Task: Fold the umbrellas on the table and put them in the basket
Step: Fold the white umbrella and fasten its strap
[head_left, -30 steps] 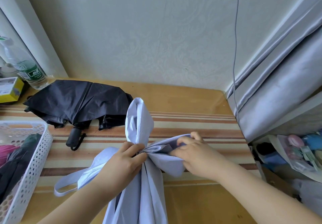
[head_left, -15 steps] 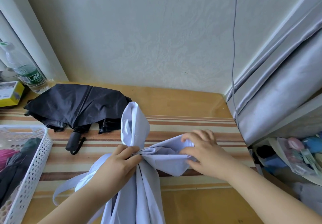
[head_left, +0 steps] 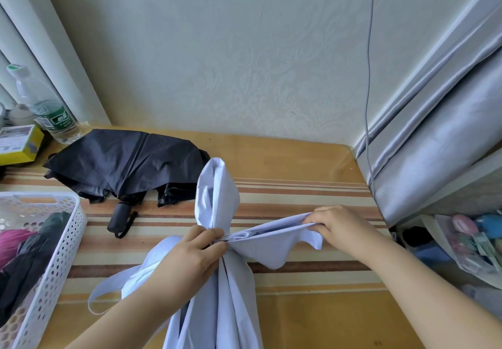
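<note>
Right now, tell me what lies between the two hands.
In the head view, a stretched flap of the pale umbrella spans from the left hand to the right hand, above the striped table.

From my feed the scene is evenly bright with soft daylight, shadows faint under the hands, a sheen on the grey curtain [head_left: 434,142], wide-angle bending at the edges, and slight softness throughout.

Plastic water bottle [head_left: 46,109], green label, upright at the worktop's far left corner. Yellow box [head_left: 19,143] just beside it, nearer the viewer. Grey cable [head_left: 369,77] hanging down the patterned wall [head_left: 231,58]. Silver satin curtain [head_left: 434,131] at right. Clutter in clear bags [head_left: 472,242] below the curtain.
</note>
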The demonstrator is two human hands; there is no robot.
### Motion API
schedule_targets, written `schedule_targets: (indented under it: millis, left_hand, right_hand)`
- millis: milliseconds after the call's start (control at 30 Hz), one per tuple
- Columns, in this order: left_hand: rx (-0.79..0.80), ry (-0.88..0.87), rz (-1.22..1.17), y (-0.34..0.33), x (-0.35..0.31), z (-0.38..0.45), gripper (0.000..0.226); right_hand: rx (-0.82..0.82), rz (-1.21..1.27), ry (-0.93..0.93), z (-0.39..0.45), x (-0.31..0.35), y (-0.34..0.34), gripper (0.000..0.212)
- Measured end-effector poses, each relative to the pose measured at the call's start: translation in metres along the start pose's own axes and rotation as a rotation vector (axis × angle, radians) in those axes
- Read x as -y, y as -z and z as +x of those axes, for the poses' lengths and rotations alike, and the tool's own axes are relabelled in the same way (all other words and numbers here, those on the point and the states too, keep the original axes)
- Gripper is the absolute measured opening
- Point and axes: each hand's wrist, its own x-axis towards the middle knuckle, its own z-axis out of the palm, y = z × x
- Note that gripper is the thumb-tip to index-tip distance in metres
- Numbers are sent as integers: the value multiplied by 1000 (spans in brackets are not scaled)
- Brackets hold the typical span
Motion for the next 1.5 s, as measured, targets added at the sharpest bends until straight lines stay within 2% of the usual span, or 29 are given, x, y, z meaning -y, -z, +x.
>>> schedule_targets:
  millis: [67,167,267,300,367,400,433,467,533,567,633,667,733,800,833,900,933,1033,1100,1200,1233,1300,1333,1400,1500]
  left_hand:
    - [5,-12,1,0,1,1,17]
    - [16,-20,-12,-3,-3,1,16]
    - [-7,-5,-15,-2,-3,2,16]
    - [-11,-4,-13,-2,-2,3,16]
    - [-2,-1,4,1,0,2,20]
    - [2,1,16,1,0,2,22]
    - [3,2,24,1,0,2,23]
    - [3,4,29,2,0,1,24]
    - [3,9,34,2,0,0,25]
    - [2,10,36,3,1,0,26]
    - [9,-2,31,3,1,-2,26]
    - [19,-11,22,2,-1,-3,26]
    - [31,-19,-9,1,-6,-2,22]
    - [21,2,-30,-1,-7,-1,19]
    - [12,16,-32,-1,-6,-1,19]
    - [6,30,-22,-1,-2,-1,20]
    - [6,31,-16,-1,-1,-1,21]
    - [13,18,-15,-2,-5,0,23]
    - [13,-4,-28,-4,-10,1,19]
    - [5,-10,-45,-4,-12,-1,15]
    - [5,-4,-41,-4,-12,-2,14]
    - [15,1,-24,-3,-10,-4,13]
    - [21,-3,-17,-3,-10,-5,14]
    - [36,-17,-12,-6,-11,-3,18]
    - [36,-24,-23,-9,-14,-2,20]
  right_hand:
    - [25,-36,-30,-3,0,5,26]
    - [108,-321,0,-9,4,18,29]
    - [21,-408,65,-15,8,19,28]
    - [-59,-415,76,-16,8,17,32]
    - [-213,-427,111,-18,6,10,61]
    - [-249,-416,108,-16,3,7,73]
    - [-217,-375,98,-14,3,5,78]
    - [-170,-332,108,-12,4,2,73]
    - [-141,-305,209,-8,7,-10,37]
    - [-134,-312,237,-6,4,-14,31]
    - [-129,-298,194,-5,-1,-12,46]
    - [-126,-300,135,-5,-1,-8,43]
    - [-105,-359,76,-1,-5,-5,26]
    - [89,-406,-22,1,8,6,10]
    - [122,-405,-20,0,17,9,11]
    - [43,-316,65,-4,38,5,47]
    - [-47,-225,153,-7,51,2,55]
    - [-246,-180,330,0,78,-25,53]
    - [-223,-148,350,11,92,-39,49]
    - [-213,-181,388,18,101,-46,9]
    - [-221,-244,399,19,96,-43,17]
    - [-243,-333,418,21,82,-37,52]
    - [-266,-366,450,21,75,-35,62]
    - [-247,-376,476,19,65,-31,60]
    - [-182,-336,425,14,64,-26,38]
